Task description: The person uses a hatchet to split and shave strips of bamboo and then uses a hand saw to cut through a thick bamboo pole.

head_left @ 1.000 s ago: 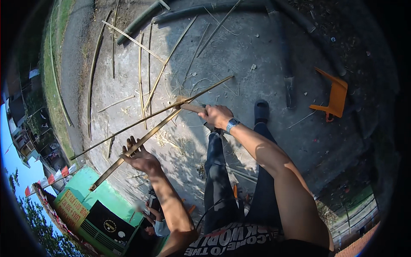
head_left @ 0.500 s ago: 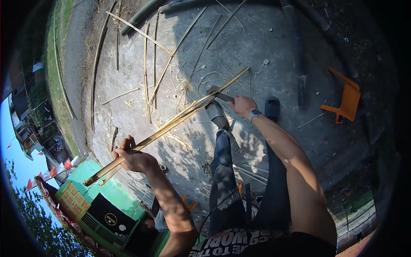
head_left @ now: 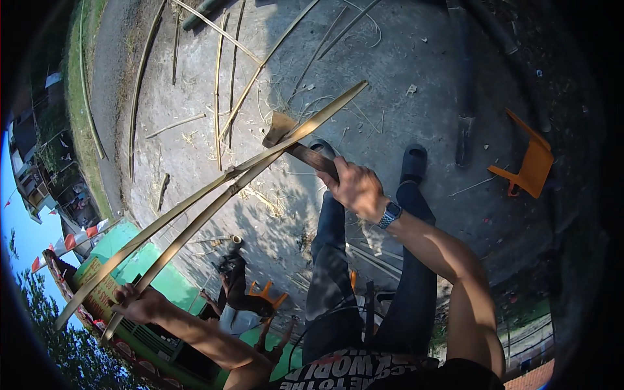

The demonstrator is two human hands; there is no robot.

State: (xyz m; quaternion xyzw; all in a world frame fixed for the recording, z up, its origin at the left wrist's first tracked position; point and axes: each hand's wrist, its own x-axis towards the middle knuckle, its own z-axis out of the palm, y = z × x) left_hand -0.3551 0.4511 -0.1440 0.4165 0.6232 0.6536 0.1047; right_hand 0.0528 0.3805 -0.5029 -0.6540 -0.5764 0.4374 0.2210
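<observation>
A long bamboo pole (head_left: 331, 112) is split lengthwise, its two halves spreading apart toward the lower left. The upper half (head_left: 162, 224) reaches free past my left hand. Around the lower half (head_left: 195, 226), close to its end, the fingers of my left hand (head_left: 140, 305) are closed. My right hand (head_left: 356, 188) grips a machete (head_left: 313, 158) by its near end. Its broad, brownish head (head_left: 279, 127) shows beyond the bamboo, and the blade crosses at the split where the halves meet. The handle is mostly hidden in my right fist.
Several bamboo strips (head_left: 218, 97) lie on the concrete ground (head_left: 383, 71) with thin shavings. A tipped orange plastic chair (head_left: 532, 166) is at the right, near dark bamboo poles (head_left: 465, 84). Another person (head_left: 237, 318) sits at the lower left. My sandalled feet (head_left: 414, 162) stand below the bamboo.
The bamboo halves have spread far apart. My left hand has moved down and left, toward the lower half's end. The machete has shifted left along the split, and its head now shows more.
</observation>
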